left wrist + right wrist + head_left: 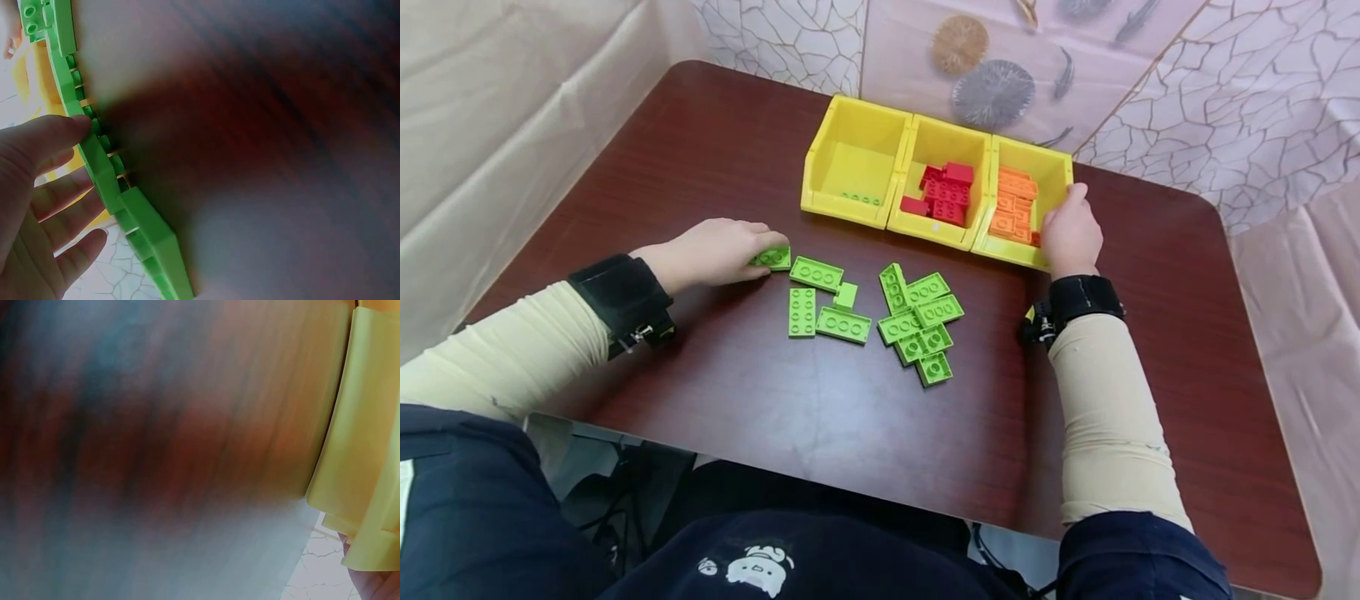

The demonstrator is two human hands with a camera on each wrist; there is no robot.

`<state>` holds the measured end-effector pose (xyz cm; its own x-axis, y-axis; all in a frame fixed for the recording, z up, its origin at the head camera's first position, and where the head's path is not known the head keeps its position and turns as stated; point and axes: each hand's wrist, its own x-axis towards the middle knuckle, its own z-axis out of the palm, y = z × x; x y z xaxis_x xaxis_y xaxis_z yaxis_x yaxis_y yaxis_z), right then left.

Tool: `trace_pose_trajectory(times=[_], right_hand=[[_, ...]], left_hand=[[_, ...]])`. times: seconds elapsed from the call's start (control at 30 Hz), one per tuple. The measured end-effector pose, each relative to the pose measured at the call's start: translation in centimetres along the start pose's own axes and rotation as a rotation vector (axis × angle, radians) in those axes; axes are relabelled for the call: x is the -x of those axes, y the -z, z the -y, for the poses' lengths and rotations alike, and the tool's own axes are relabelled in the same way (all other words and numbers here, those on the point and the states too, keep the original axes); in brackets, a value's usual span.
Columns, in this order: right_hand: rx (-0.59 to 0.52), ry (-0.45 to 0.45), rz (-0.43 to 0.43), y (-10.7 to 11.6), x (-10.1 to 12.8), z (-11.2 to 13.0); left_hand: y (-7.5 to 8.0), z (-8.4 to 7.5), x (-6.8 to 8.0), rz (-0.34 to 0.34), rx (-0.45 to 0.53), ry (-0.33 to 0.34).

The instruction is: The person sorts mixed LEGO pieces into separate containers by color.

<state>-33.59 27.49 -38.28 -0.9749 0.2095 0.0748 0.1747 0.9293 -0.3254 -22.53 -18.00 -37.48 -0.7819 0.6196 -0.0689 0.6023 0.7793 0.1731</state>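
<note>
Three yellow bins side by side at the far side of the tabletop [715, 150]: left bin [820, 167] nearly bare apart from one green plate [861, 198], middle bin [973, 150] with red bricks [946, 193], right bin [1060, 171] with orange bricks [1015, 208]. Of the hands, left hand [715, 250] flat and low on the tabletop, fingers loosely extended, index tip touching the near end of a green brick [772, 257]; thumb hidden, no closed pinch to be seen. Right hand [1070, 233] wrapped round the front right corner of the right bin, apparently holding it. Loose green bricks [917, 321] scattered between the two hands, several touching or overlapping. Likely trouble: with only fingertips on it, the green brick sliding away across the smooth wood rather than lifting, or knocking into the flat brick just beside it. Also possible: a brick slipping from a shallow grip on the way over the low front lip of the left bin and landing back on the tabletop, or dropping among the red bricks next door. A tug from the right hand liable to shift the right bin out of line and jostle its neighbour. Wrist views too blurred for finer contact detail.
</note>
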Motion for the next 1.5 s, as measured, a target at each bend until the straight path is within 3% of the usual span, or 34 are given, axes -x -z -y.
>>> trace_pose_trajectory(times=[0.2,0.4,0.53,0.87,0.97,1.2,1.5], right_hand=[[-0.004,0.003,-0.017,0.6,-0.3,0.1],[-0.005,0.006,-0.02,0.8,-0.4,0.0],[-0.009,0.007,-0.031,0.6,-0.4,0.1],[-0.018,0.004,-0.033,-0.1,-0.4,-0.2],[-0.02,-0.008,-0.015,-0.3,-0.3,-0.2],[-0.002,-0.014,-0.009,-0.2,-0.1,-0.1],[-0.005,-0.01,-0.028,0.2,-0.1,-0.5]], left_hand=[[2.3,0.0,-1.5,-0.087,-0.019,-0.042],[5.3,-1.2,-4.6,-0.117,-0.041,-0.065],[6.3,-2.0,-7.2,-0.112,-0.047,-0.069],[5.0,-2.1,-13.4,-0.038,-0.063,-0.062],[4.8,-2.0,-14.6,0.021,-0.046,-0.039],[4.9,-2.0,-16.4,0.192,0.03,0.043],[5.1,-1.6,-17.3,0.252,0.139,0.065]])
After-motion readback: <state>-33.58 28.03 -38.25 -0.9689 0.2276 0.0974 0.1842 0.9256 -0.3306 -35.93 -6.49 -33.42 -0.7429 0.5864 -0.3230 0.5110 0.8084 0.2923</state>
